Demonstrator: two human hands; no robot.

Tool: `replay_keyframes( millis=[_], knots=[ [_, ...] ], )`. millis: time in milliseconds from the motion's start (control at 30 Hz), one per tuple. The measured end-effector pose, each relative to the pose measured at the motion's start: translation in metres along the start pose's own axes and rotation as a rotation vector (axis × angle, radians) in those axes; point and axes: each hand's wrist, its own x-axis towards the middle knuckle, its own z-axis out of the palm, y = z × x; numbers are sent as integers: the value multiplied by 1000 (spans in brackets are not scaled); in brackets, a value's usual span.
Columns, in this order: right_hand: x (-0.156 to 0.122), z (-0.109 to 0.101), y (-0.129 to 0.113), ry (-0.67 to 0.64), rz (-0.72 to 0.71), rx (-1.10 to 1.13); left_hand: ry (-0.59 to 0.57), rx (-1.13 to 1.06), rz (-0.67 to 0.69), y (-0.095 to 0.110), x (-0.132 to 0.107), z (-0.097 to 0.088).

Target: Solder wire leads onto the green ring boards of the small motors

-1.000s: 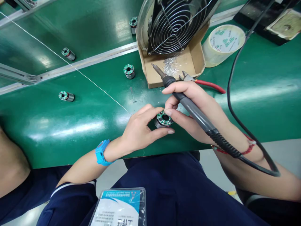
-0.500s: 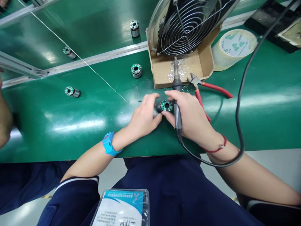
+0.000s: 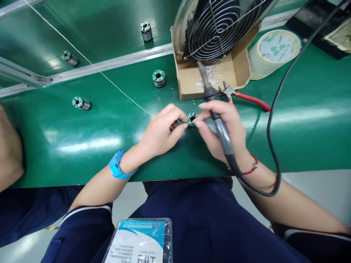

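A small metal motor part with a green ring board (image 3: 191, 118) lies on its side on the green bench (image 3: 82, 138). My left hand (image 3: 161, 130) pinches its left end. My right hand (image 3: 223, 128) touches the board end with thumb and forefinger while also holding a soldering iron (image 3: 216, 113), its tip pointing up towards the cardboard box (image 3: 189, 78). The iron's black cable (image 3: 271, 120) loops off to the right. A thin solder wire (image 3: 109, 82) runs from the upper left down to my left hand.
Several more motor parts (image 3: 158, 78) stand or lie on the bench and on the belt behind the metal rail (image 3: 109, 65). A wire-guarded fan (image 3: 219, 25) sits in the box. Red-handled cutters (image 3: 244, 96), a tape roll (image 3: 274, 49) and another person's arm (image 3: 9, 149) are nearby.
The soldering iron has tilted from straight up to leaning left at the tip. Both hands have turned the motor part slightly and shifted a little up the bench.
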Motion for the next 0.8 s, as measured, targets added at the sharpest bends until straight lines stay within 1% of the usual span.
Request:
replay_keyframes(
  millis=[33, 133, 200, 300, 400, 500, 600, 800],
  knots=[
    [-1, -4, 1, 37, 45, 11, 6, 75, 16, -1, 1, -2],
    [-10, -17, 6, 93, 169, 31, 6, 206, -39, -8, 2, -4],
    [-19, -24, 10, 119, 201, 36, -12, 256, -45, -13, 2, -1],
    [-34, -30, 13, 216, 194, 70, -12, 300, 2, -15, 1, 2],
    [-45, -31, 13, 296, 220, 167, 10, 309, 28, -15, 1, 4],
    [-48, -30, 13, 285, 201, 207, 33, 306, 52, -15, 1, 4],
    [-47, -27, 13, 303, 156, 179, 53, 314, 67, -16, 1, 6],
    [-46, -26, 14, 343, 134, 132, 35, 331, 69, -17, 3, 11]
  ],
)
